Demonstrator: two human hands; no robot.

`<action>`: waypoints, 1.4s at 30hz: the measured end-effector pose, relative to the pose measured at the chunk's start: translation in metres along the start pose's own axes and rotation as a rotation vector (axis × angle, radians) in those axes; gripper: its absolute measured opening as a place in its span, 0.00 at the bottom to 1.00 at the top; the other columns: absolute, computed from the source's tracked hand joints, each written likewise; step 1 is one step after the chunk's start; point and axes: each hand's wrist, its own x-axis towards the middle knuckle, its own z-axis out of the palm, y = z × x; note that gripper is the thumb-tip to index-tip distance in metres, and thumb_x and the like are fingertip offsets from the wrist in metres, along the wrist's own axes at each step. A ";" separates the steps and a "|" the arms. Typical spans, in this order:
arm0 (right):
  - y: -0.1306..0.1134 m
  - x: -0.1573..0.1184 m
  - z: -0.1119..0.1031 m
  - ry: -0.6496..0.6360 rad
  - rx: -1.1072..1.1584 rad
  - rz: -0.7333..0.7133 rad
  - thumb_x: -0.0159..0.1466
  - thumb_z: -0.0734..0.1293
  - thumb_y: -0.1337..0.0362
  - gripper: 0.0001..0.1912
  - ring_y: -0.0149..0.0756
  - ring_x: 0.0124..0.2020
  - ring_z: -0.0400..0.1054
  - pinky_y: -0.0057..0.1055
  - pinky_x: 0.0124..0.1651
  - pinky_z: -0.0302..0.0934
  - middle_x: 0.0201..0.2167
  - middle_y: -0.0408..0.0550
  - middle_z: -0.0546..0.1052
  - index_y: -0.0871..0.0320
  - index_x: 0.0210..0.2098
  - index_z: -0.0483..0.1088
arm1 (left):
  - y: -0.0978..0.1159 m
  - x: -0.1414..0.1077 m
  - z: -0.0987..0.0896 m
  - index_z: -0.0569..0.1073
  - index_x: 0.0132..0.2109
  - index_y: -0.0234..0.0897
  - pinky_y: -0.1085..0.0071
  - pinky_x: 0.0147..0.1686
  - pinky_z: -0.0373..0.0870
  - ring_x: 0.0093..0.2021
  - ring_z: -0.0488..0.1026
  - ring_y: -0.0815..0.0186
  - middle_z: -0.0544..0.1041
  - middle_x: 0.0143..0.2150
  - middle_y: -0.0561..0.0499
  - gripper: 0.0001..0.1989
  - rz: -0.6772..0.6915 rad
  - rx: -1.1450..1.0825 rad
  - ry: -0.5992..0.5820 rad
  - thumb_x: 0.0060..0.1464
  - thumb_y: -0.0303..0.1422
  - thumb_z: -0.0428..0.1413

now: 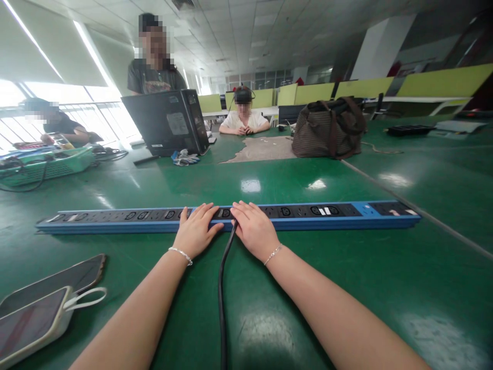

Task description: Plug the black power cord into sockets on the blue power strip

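A long blue power strip (319,224) with a row of black sockets lies crosswise on the green table. My left hand (195,228) rests over its middle, fingers spread on the socket face and thumb along the front edge. Close beside it, my right hand (254,228) is closed round the end of a black power cord (221,288) at the strip. The fingers hide the plug end, so I cannot tell whether it sits in a socket. From my right hand the cord runs down toward the near edge of the view.
Two phones (36,324), one with a white cable loop, lie at the near left. Farther back are a green basket (69,167), a black computer case (169,123), gloves (185,158) and a brown bag (327,128). Several people are at the far side.
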 end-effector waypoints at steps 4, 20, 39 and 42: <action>0.000 -0.001 -0.001 0.001 -0.012 -0.016 0.65 0.57 0.67 0.18 0.39 0.58 0.61 0.40 0.62 0.53 0.55 0.53 0.70 0.63 0.51 0.70 | 0.000 -0.001 0.002 0.63 0.59 0.45 0.47 0.61 0.46 0.62 0.59 0.57 0.65 0.62 0.46 0.24 0.002 -0.002 0.024 0.59 0.45 0.43; -0.001 -0.007 0.003 -0.008 -0.004 0.119 0.64 0.59 0.60 0.23 0.40 0.61 0.56 0.39 0.60 0.52 0.60 0.52 0.65 0.60 0.58 0.62 | 0.008 -0.001 0.004 0.65 0.57 0.43 0.51 0.61 0.46 0.62 0.60 0.57 0.66 0.61 0.45 0.24 -0.057 -0.045 0.083 0.57 0.46 0.45; 0.002 0.010 0.008 0.005 0.013 0.313 0.66 0.56 0.64 0.16 0.40 0.43 0.70 0.34 0.47 0.59 0.44 0.53 0.76 0.62 0.49 0.67 | 0.016 0.001 0.004 0.67 0.55 0.43 0.55 0.60 0.48 0.61 0.61 0.57 0.68 0.59 0.46 0.24 -0.132 -0.092 0.107 0.55 0.48 0.48; 0.000 0.017 0.004 0.186 0.117 0.501 0.66 0.56 0.60 0.17 0.40 0.43 0.70 0.33 0.45 0.61 0.45 0.53 0.75 0.60 0.51 0.65 | 0.016 0.001 0.004 0.67 0.54 0.43 0.56 0.60 0.48 0.61 0.60 0.58 0.68 0.59 0.47 0.24 -0.130 -0.092 0.108 0.55 0.48 0.48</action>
